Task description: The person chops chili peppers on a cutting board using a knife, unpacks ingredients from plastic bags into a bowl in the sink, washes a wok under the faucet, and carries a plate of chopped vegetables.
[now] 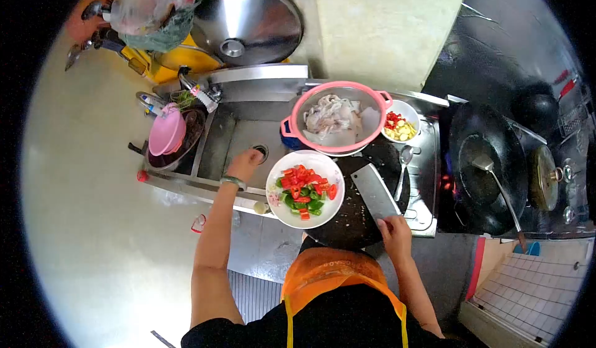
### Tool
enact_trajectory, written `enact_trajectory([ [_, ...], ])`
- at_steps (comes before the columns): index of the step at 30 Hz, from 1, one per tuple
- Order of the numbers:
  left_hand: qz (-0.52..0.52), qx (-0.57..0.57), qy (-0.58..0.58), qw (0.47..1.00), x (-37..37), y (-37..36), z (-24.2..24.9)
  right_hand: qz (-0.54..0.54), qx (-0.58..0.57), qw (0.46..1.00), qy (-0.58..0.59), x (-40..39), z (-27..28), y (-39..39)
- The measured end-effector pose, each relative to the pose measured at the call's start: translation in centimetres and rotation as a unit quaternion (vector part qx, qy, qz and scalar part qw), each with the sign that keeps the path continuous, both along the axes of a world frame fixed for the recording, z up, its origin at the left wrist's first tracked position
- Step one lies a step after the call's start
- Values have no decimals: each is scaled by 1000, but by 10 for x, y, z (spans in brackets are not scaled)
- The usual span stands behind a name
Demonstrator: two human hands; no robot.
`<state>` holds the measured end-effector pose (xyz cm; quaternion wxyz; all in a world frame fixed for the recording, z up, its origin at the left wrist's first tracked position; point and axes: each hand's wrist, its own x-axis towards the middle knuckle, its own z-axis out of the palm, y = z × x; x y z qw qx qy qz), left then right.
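Note:
My right hand [395, 231] grips a cleaver [377, 193], its broad blade lying over the round dark chopping board [347, 224]. Over the sink [239, 143], beside the drain, hovers my left hand [247, 162] with its fingers drawn together; whatever they may hold is hidden. Between both hands a white plate [273, 189] carries cut red and green peppers [301, 189], overlapping the board's left side. A metal spoon [402, 173] lies just right of the blade.
A pink-rimmed strainer [297, 103] holds pale squid-like pieces. Beside it stands a small bowl [415, 113] with chopped red and yellowish bits. A wok [490, 208] with a spatula [500, 189] sits on the stove at right. A pink basin [166, 134] is left of the sink.

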<state>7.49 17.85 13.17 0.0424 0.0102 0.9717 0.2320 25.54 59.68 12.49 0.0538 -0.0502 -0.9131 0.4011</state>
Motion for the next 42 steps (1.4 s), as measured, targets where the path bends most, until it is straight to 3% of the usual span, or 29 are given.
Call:
enact_trajectory([
  [2, -112, 130, -168, 971, 9, -18, -40, 44, -25, 996, -68, -20, 8, -35],
  [3, -96, 160, -207, 960, 14, -16, -43, 76, 3, 990, -120, -33, 7, -50],
  [5, -72, 216, -284, 931, 16, -3, -43, 41, -96, 979, -176, -56, -4, -71],
  [8, -61, 269, -354, 894, 5, -5, -53, -33, -185, 961, -202, -85, -4, -78],
  [9, -104, 183, -324, 922, 2, 0, -40, -65, -218, 950, -213, -90, 6, -82],
  [10, -129, 254, -336, 898, 1, 0, -47, -32, -160, 974, -157, -97, -1, -81],
  [13, -206, 216, -379, 876, -6, 13, -48, -24, 49, 988, -141, -96, 6, -86],
  [14, -221, 213, -404, 862, -6, 21, -43, -44, 39, 989, -137, -94, 3, -86],
  [15, -214, 291, -411, 837, -5, 25, -61, -63, 29, 989, -132, -91, -3, -85],
  [17, -255, 342, -487, 762, -10, 32, -72, -80, -6, 992, -94, -87, -8, -82],
  [18, -282, 293, -465, 786, -15, 39, -81, -114, -48, 987, -102, -83, -19, -74],
  [19, -244, 349, -463, 777, -10, 45, -68, -124, -56, 989, -65, -81, -41, -61],
  [20, -287, 335, -435, 785, -13, 49, -75, -124, -59, 989, -47, -80, -60, -46],
  [21, -293, 261, -371, 842, -13, 54, -67, -114, -50, 991, -43, -76, -30, -56],
  [22, -311, 253, -322, 858, -20, 54, -71, -116, -82, 985, -97, -77, -16, -60],
  [23, -246, 284, -272, 886, -20, 45, -76, -120, -122, 975, -141, -77, 14, -76],
  [24, -183, 312, -219, 906, -21, 38, -81, -101, -176, 973, -112, -73, 5, -71],
  [26, -82, 374, -133, 914, -19, 12, -99, -92, -237, 962, -104, -72, 36, -92],
  [27, -42, 376, -79, 922, -16, -6, -91, -75, -208, 971, -89, -73, 36, -92],
  [28, 1, 374, -24, 927, -11, -24, -80, -81, -227, 966, -92, -74, 38, -93],
  [30, 94, 383, -43, 918, 8, -62, -59, -44, -228, 968, -93, -82, 40, -97],
  [32, 155, 300, 44, 940, 26, -99, -68, -16, -225, 967, -118, -95, 51, -107],
  [34, 209, 278, -30, 937, 44, -137, -48, 35, -188, 971, -146, -113, 60, -117],
  [36, 240, 337, 33, 910, 54, -192, -78, 49, -178, 972, -146, -127, 69, -135],
  [38, 292, 359, 111, 879, 52, -239, -62, 105, -158, 975, -115, -142, 77, -160],
  [40, 317, 327, 153, 877, 35, -316, -56, 146, -98, 971, -159, -161, 113, -208],
  [42, 361, 227, 209, 880, 6, -379, -31, 223, -148, 946, -182, -187, 108, -257],
])
